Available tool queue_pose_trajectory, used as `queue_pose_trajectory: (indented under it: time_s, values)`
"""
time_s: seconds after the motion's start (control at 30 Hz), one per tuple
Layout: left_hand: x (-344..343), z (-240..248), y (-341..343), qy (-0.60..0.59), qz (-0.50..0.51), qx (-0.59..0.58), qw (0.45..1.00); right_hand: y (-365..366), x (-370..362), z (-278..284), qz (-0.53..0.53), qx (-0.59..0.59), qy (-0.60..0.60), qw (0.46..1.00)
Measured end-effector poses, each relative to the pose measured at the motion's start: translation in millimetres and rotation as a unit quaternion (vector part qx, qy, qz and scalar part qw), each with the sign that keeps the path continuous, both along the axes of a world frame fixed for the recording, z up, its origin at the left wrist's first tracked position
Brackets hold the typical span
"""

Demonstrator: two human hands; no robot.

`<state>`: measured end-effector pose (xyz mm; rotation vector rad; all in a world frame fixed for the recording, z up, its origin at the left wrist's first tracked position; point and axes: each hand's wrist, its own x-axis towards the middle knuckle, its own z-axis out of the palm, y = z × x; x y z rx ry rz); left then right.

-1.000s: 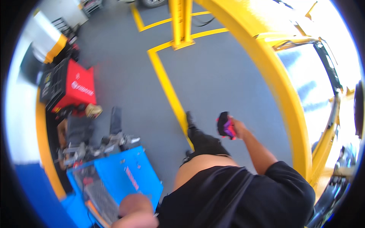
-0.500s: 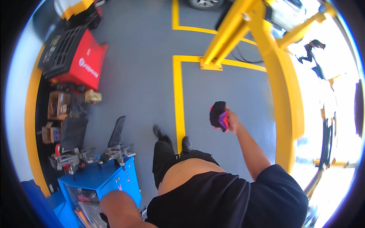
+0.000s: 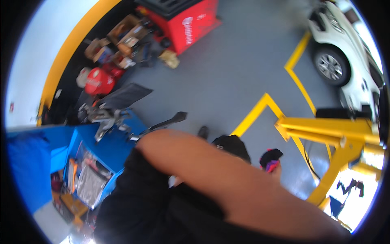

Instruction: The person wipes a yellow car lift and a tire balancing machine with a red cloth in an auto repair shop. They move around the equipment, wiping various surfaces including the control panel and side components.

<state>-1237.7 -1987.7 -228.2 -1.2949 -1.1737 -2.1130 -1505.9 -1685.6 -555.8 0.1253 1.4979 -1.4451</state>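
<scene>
In my right hand (image 3: 277, 172) is a crumpled bundle of black, purple and red cloth (image 3: 269, 159), held out low over the grey floor. My fingers are closed round it, and I cannot make out what kind of item it is. My bare left forearm (image 3: 243, 185) crosses close in front, running from the black sleeve to the lower right. It hides much of my body, and my left hand lies outside the picture.
A blue cabinet (image 3: 118, 151) with metal tools on top stands at the left. Beyond are cardboard boxes (image 3: 129, 29) and a red wheeled bin (image 3: 193, 28). At the right are a yellow lift post (image 3: 325, 127), a white car (image 3: 360, 53) and a distant person (image 3: 352, 187).
The view has swung left, bringing the cabinet and the white car further in. My left arm has come up across the picture. My right hand keeps hold of the cloth bundle.
</scene>
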Motion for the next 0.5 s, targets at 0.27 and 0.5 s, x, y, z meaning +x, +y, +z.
queue_pose_trajectory:
  time_s: [0.27,0.5]
  values:
    - [-75.8,-229.9,-197.8,-0.552,0.13,-0.029,0.823,-124.6,-125.3,-55.6,-0.085,0.015,-0.043,0.995]
    - [54.6,-376.0,-265.2,-0.858,0.143,-0.226,0.439,-341.0,-230.9,-23.3,0.034,-0.006,-0.024,0.999]
